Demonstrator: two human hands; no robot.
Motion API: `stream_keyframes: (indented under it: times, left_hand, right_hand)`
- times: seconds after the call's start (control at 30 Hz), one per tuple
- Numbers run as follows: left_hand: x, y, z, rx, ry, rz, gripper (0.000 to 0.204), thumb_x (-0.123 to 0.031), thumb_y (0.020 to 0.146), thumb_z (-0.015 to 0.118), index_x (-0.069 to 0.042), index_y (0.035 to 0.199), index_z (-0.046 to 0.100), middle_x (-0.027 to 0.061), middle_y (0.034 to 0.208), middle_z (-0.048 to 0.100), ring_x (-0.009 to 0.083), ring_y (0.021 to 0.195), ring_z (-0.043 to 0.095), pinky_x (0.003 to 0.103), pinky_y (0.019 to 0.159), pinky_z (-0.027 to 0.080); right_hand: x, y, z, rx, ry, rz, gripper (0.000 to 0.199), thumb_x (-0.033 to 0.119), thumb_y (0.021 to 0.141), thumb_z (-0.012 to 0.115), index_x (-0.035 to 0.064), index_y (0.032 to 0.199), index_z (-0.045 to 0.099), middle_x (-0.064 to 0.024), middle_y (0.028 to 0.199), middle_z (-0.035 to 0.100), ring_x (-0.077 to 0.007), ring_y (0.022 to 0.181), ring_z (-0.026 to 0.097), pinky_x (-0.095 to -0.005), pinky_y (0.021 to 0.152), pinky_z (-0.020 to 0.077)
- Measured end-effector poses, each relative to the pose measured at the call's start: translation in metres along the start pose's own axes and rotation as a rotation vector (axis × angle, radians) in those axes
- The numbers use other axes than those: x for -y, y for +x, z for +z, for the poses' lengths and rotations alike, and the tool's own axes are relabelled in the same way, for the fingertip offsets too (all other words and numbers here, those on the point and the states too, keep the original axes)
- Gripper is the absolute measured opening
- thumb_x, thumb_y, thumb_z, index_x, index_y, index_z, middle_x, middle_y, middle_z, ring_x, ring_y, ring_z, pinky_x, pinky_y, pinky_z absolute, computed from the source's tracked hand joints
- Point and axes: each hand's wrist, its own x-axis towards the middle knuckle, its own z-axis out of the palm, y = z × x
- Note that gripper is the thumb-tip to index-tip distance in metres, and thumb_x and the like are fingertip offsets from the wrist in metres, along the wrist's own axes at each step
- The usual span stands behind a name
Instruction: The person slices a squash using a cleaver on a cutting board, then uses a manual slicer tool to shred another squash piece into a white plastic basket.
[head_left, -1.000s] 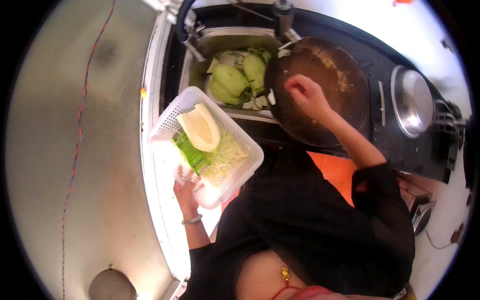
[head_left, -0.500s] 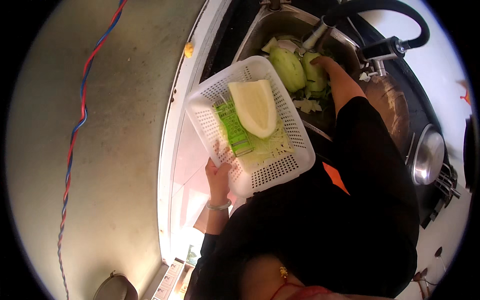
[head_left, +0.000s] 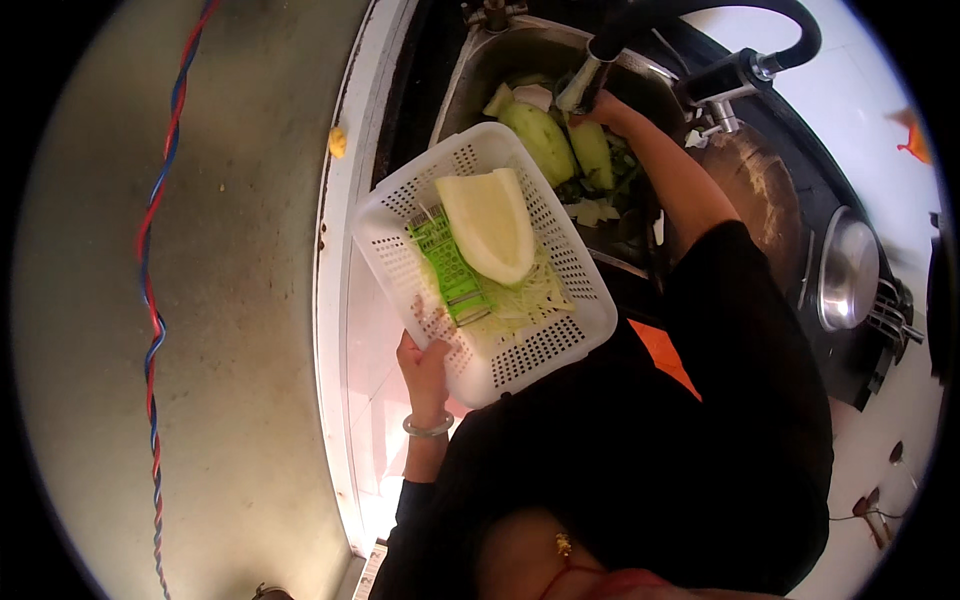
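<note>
My left hand (head_left: pixel 424 372) grips the near left corner of a white perforated plastic basket (head_left: pixel 590 320), thumb over the rim. The basket is tilted over the sink's near edge. In it lie a pale, peeled half gourd (head_left: pixel 492 225), a green grater (head_left: pixel 450 270) and pale shreds (head_left: pixel 535 300). My right hand (head_left: pixel 608 112) reaches into the sink, close behind the tap's spout (head_left: pixel 583 85) and at the far end of a green gourd piece (head_left: pixel 590 157). Its fingers are partly hidden there. Another green gourd (head_left: pixel 540 142) lies to the left.
Peelings and pale scraps (head_left: pixel 590 212) lie in the steel sink (head_left: pixel 455 95). A black hose tap (head_left: pixel 745 75) arches over it. To the right are a round wooden board (head_left: pixel 755 190) and a metal bowl (head_left: pixel 848 265). A twisted red and blue cable (head_left: pixel 150 250) hangs at left.
My right hand has moved from the top of the right gourd piece toward its far end, beside the spout. My left hand still holds the basket. The whole view has shifted slightly.
</note>
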Motion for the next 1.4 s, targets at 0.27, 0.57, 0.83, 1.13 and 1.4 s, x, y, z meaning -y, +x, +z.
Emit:
stream_keyframes:
  times: [0.27,0.57,0.83,1.13,1.4]
  left_hand:
    - [0.003,0.006,0.000,0.048,-0.051,0.050,0.064,0.008,0.074,0.043,0.003,0.138,0.035,0.0147,0.119,0.056,0.0206,0.094,0.062,0.027,0.073,0.054]
    - [0.000,0.014,-0.002,0.156,0.097,0.105,0.048,0.008,0.075,0.042,0.006,0.122,0.049,0.0117,0.107,0.062,0.0159,0.087,0.063,0.026,0.072,0.052]
    - [-0.009,0.019,0.011,0.210,0.088,0.044,0.037,0.007,0.078,0.046,0.005,0.113,0.055,0.0092,0.098,0.064,0.0121,0.082,0.061,0.024,0.071,0.049]
    - [-0.006,0.013,-0.007,0.160,0.050,0.109,0.052,0.009,0.074,0.042,0.006,0.126,0.047,0.0104,0.112,0.059,0.0159,0.096,0.059,0.027,0.080,0.049]
    - [0.001,0.023,-0.019,0.054,-0.036,0.075,0.054,0.009,0.073,0.043,0.007,0.126,0.046,0.0109,0.113,0.059,0.0169,0.095,0.060,0.027,0.081,0.050]
  right_hand:
    - [0.061,-0.115,-0.027,-0.282,0.356,-0.284,0.030,0.015,0.070,0.072,0.0032,0.096,0.065,-0.0079,0.086,0.067,-0.0190,0.076,0.064,-0.0333,0.069,0.0493]
    - [0.107,-0.264,-0.026,-0.074,-0.944,-1.260,0.025,0.016,0.066,0.066,0.0092,0.088,0.055,-0.0068,0.091,0.056,-0.0266,0.090,0.056,-0.0379,0.076,0.0470]
    - [0.146,-0.327,0.049,0.233,-1.089,-1.691,0.014,0.016,0.070,0.057,0.0095,0.080,0.051,-0.0066,0.093,0.053,-0.0234,0.096,0.054,-0.0384,0.084,0.0469]
    - [0.110,-0.192,0.002,-0.608,-0.185,-0.814,0.029,0.012,0.071,0.061,0.0060,0.099,0.056,-0.0192,0.111,0.056,-0.0355,0.100,0.055,-0.0399,0.084,0.0462]
    - [0.031,-0.044,0.092,-0.064,-0.342,0.012,0.072,0.041,0.066,0.076,-0.0047,0.116,0.053,-0.0201,0.114,0.059,-0.0305,0.103,0.059,-0.0371,0.086,0.0488]
